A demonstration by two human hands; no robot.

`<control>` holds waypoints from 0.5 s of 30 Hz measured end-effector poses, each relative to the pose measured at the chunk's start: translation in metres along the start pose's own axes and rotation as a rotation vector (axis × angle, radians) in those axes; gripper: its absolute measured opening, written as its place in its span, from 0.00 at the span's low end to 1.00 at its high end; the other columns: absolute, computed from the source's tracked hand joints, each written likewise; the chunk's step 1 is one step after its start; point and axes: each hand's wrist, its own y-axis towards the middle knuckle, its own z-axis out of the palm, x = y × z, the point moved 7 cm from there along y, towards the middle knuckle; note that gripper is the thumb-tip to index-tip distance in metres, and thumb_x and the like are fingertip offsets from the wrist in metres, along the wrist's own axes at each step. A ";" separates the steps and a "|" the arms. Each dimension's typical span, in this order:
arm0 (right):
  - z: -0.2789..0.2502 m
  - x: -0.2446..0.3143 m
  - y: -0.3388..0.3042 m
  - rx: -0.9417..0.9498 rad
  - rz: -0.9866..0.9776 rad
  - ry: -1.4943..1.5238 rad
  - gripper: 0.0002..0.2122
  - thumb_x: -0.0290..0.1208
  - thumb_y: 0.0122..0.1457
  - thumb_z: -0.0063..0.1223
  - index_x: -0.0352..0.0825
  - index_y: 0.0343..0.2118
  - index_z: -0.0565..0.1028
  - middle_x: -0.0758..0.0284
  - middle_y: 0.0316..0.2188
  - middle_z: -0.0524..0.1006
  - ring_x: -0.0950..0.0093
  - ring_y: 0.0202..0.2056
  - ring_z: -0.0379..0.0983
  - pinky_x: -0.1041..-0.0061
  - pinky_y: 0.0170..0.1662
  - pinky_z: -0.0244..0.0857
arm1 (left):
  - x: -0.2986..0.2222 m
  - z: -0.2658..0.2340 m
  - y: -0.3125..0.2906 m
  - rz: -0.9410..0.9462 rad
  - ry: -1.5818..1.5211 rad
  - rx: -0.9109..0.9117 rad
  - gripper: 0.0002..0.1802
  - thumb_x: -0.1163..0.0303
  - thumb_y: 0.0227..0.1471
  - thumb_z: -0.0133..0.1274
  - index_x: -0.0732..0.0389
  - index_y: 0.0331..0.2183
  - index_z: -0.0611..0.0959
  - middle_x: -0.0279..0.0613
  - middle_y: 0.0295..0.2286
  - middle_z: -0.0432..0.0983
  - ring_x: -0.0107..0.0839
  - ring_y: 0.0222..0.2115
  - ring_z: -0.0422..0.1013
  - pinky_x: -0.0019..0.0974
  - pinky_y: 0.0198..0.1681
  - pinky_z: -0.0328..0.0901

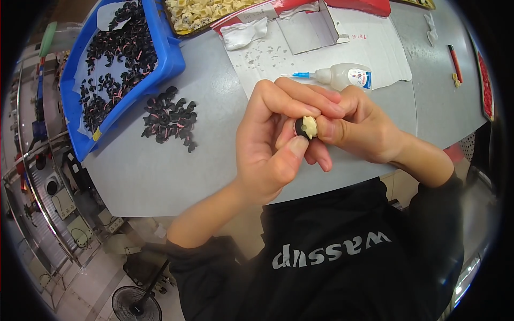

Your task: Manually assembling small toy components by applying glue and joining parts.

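In front of my chest, my left hand (pixel 266 142) pinches a small black curved piece (pixel 301 131) between thumb and fingers. Pressed against it is a small cream-coloured plastic piece (pixel 310 126) with little tabs, held by the thumb and fingers of my right hand (pixel 367 125). The two pieces touch; whether they are joined I cannot tell. Just beyond my fingers lies a clear squeeze bottle (pixel 342 75) with a blue needle tip (pixel 301 75). To the left, a loose pile of black curved pieces (pixel 170 119), some with pink parts, rests on the grey table (pixel 214 176).
A blue tray (pixel 170 59) of similar black pieces stands at the left. Behind are a tray of cream pieces (pixel 201 13), a crumpled white tissue (pixel 244 35) and an open white box (pixel 310 32) on white paper (pixel 388 59). A red pen-like stick (pixel 455 61) lies far right.
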 end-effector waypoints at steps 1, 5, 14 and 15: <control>-0.001 0.000 -0.001 0.001 -0.003 0.002 0.12 0.32 0.58 0.44 0.29 0.30 0.76 0.69 0.21 0.74 0.84 0.31 0.66 0.83 0.39 0.58 | 0.000 0.001 0.001 -0.002 0.003 0.001 0.11 0.70 0.42 0.42 0.60 0.32 0.66 0.46 0.35 0.66 0.39 0.43 0.61 0.40 0.49 0.55; 0.001 0.000 0.001 0.019 -0.008 -0.005 0.12 0.33 0.58 0.44 0.29 0.29 0.76 0.68 0.21 0.74 0.84 0.31 0.66 0.83 0.39 0.58 | -0.001 -0.001 0.000 0.016 0.011 -0.002 0.11 0.69 0.42 0.42 0.60 0.32 0.66 0.46 0.34 0.66 0.39 0.43 0.62 0.40 0.49 0.55; -0.002 -0.003 0.002 -0.063 -0.001 0.121 0.13 0.36 0.58 0.42 0.30 0.30 0.71 0.64 0.19 0.70 0.75 0.26 0.66 0.74 0.35 0.59 | -0.002 -0.001 0.003 0.024 -0.064 0.001 0.12 0.73 0.44 0.41 0.64 0.34 0.65 0.53 0.37 0.66 0.35 0.35 0.65 0.35 0.38 0.62; -0.002 -0.003 0.001 -0.063 0.014 0.127 0.13 0.37 0.58 0.42 0.30 0.30 0.71 0.64 0.19 0.70 0.75 0.26 0.65 0.74 0.36 0.58 | -0.002 -0.001 0.003 0.018 -0.083 0.005 0.12 0.74 0.44 0.40 0.65 0.35 0.64 0.54 0.38 0.65 0.33 0.33 0.66 0.33 0.35 0.63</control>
